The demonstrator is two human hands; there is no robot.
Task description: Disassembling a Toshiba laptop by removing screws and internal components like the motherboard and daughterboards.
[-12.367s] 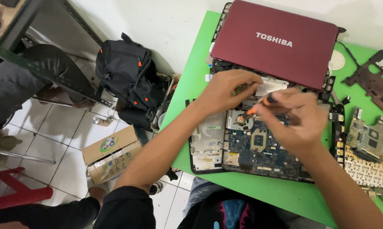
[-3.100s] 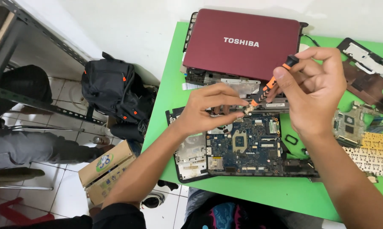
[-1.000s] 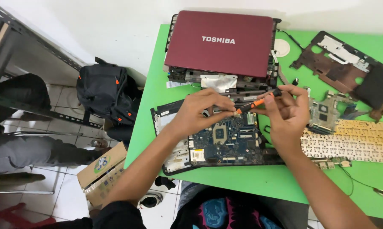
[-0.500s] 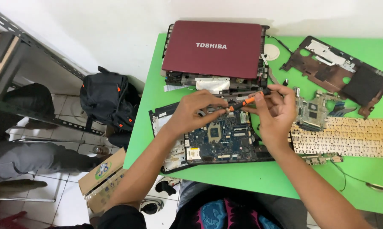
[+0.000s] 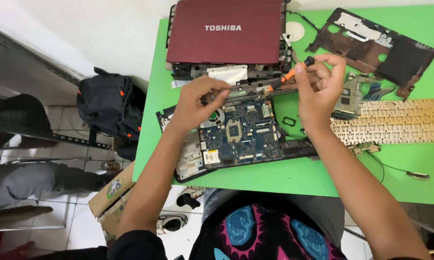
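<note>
My right hand [image 5: 318, 89] pinches the orange-and-black screwdriver [image 5: 290, 74] between thumb and fingertips, its black cap up by my forefinger and its tip angled down toward eight o'clock, onto the dark strip at the rear edge of the opened laptop base [image 5: 236, 135]. My left hand [image 5: 197, 98] is closed in a pinch on that same strip, just at nine o'clock from the tip. Compared with half a second ago my right hand has lifted and tilted the handle higher, while the left has stayed put on the strip; a few seconds back the driver was raised clear of the base, so it has come down to the work again. The blue motherboard [image 5: 241, 132] lies exposed at six o'clock from both hands, and the maroon lid [image 5: 224, 31] sits at twelve. The loose keyboard [image 5: 395, 123] and a removed dark cover piece [image 5: 376, 43] rest on the green table [image 5: 294, 175] toward three o'clock.
</note>
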